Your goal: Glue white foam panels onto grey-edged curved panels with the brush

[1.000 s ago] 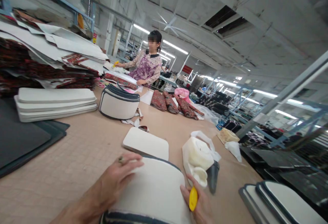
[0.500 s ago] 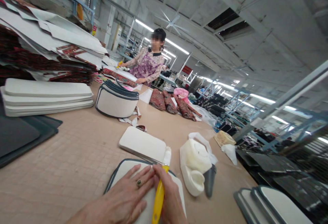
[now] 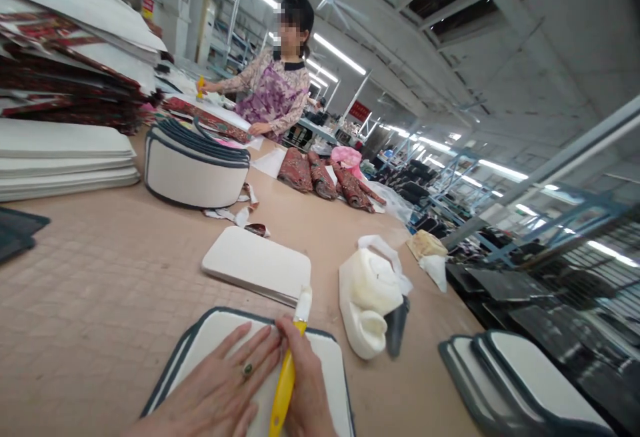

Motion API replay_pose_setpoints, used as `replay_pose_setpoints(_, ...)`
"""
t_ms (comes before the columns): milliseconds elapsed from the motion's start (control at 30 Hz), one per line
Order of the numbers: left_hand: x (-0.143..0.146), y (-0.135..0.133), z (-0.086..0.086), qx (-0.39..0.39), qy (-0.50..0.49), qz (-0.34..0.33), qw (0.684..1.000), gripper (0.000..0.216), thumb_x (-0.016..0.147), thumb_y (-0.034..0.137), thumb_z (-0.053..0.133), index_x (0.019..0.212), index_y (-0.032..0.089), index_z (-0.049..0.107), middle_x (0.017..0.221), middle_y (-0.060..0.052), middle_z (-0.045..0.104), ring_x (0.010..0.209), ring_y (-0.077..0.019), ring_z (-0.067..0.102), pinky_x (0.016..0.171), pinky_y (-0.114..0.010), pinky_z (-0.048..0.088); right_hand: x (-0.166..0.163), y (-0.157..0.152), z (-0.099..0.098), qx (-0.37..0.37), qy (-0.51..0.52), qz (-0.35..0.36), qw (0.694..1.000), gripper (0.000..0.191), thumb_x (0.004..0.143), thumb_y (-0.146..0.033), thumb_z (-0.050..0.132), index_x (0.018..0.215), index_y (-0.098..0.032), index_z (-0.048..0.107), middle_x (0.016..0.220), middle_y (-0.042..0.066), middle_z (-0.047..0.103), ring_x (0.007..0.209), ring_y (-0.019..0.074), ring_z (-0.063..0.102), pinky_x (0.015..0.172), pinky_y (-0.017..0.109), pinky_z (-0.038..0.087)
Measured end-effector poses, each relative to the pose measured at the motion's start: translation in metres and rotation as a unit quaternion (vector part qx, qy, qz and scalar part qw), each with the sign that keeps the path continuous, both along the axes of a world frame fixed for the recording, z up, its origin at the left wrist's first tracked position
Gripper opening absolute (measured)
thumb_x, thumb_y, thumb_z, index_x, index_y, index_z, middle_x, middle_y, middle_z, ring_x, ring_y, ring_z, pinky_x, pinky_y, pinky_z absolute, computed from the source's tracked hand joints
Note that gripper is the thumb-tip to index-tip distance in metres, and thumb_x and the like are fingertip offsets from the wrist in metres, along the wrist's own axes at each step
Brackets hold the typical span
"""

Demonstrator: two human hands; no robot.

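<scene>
So | our left hand (image 3: pixel 220 397) lies flat on the white panel (image 3: pixel 327 370), fingers apart; our right hand (image 3: pixel 310 397) is clamped round the yellow tool (image 3: pixel 285 383), tip toward 12 o'clock | panel's at our 6 o'clock

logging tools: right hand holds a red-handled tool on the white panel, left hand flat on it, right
No: the head view shows a yellow handle, not red. The right hand holds the yellow-handled tool on the white panel, left hand flat on it.

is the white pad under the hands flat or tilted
Flat: white pad lies on the table, left hand spread on it, right hand gripping yellow tool.
</scene>
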State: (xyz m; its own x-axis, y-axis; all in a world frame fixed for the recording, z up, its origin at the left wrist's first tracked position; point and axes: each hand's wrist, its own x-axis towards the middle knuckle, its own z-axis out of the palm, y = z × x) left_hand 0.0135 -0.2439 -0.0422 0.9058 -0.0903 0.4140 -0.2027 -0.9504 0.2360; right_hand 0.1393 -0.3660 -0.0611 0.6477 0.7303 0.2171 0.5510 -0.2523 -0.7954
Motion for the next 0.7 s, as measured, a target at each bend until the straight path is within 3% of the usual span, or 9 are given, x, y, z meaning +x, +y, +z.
replay_pose_setpoints(133,-0.007,0.0,0.008,0.004,-0.007,0.013,1.0,0.064,0.083,0.015,0.046,0.142,0.02,0.022,0.144,-0.007,0.029,0.129,-0.0235,0.033,0.11,-0.032,0.018,0.015,-0.009,0.006,-0.032,-0.054,-0.041,0.997,0.042,0.079,-0.012,0.042,0.116,-0.021,0.059,0.111,0.007,0.064,0.105,0.0191,0.058,0.088,0.027,0.045)
replay_pose_setpoints(233,-0.011,-0.001,0.021,-0.012,0.053,0.007,0.999,0.059,0.085,0.017,0.046,0.141,0.019,0.027,0.143,-0.008,0.031,0.13,-0.0245,0.032,0.109,-0.036,0.022,0.03,-0.021,0.003,-0.049,-0.069,-0.07,0.994,0.043,0.076,-0.013,0.042,0.116,-0.018,0.058,0.108,0.011,0.064,0.101,0.0223,0.059,0.086,0.03,0.045)
replay_pose_setpoints(400,-0.001,-0.009,0.038,-0.036,0.146,0.019,0.988,0.054,0.085,0.024,0.045,0.137,0.01,0.035,0.141,-0.014,0.035,0.131,-0.026,0.029,0.109,-0.041,0.021,0.037,-0.028,-0.012,-0.039,-0.09,-0.088,0.991,0.042,0.076,-0.014,0.042,0.115,-0.02,0.057,0.107,0.009,0.063,0.101,0.0214,0.058,0.086,0.029,0.042)
replay_pose_setpoints(533,0.008,-0.001,0.031,-0.058,0.16,0.078,0.982,0.052,0.087,0.034,0.044,0.133,0.009,0.041,0.138,-0.017,0.039,0.129,-0.026,0.034,0.107,-0.042,0.024,0.035,-0.027,-0.017,-0.008,-0.078,-0.097,0.992,0.039,0.075,-0.018,0.043,0.112,-0.019,0.057,0.104,0.009,0.064,0.098,0.0225,0.058,0.085,0.03,0.042)
replay_pose_setpoints(633,0.005,0.014,0.018,-0.078,0.151,0.161,0.972,0.049,0.087,0.029,0.041,0.133,0.011,0.041,0.139,-0.015,0.038,0.128,-0.026,0.034,0.106,-0.044,0.025,0.037,-0.027,-0.006,-0.016,-0.073,-0.099,0.992,0.036,0.076,-0.018,0.041,0.107,-0.017,0.06,0.098,0.009,0.065,0.093,0.0229,0.059,0.081,0.03,0.043)
replay_pose_setpoints(700,0.004,0.022,0.01,-0.081,0.135,0.178,0.971,0.046,0.088,0.027,0.038,0.132,0.013,0.042,0.139,-0.014,0.039,0.129,-0.0252,0.034,0.106,-0.045,0.023,0.033,-0.024,0.004,-0.027,-0.073,-0.096,0.992,0.034,0.077,-0.017,0.04,0.104,-0.016,0.062,0.094,0.01,0.065,0.092,0.0232,0.06,0.08,0.031,0.044)
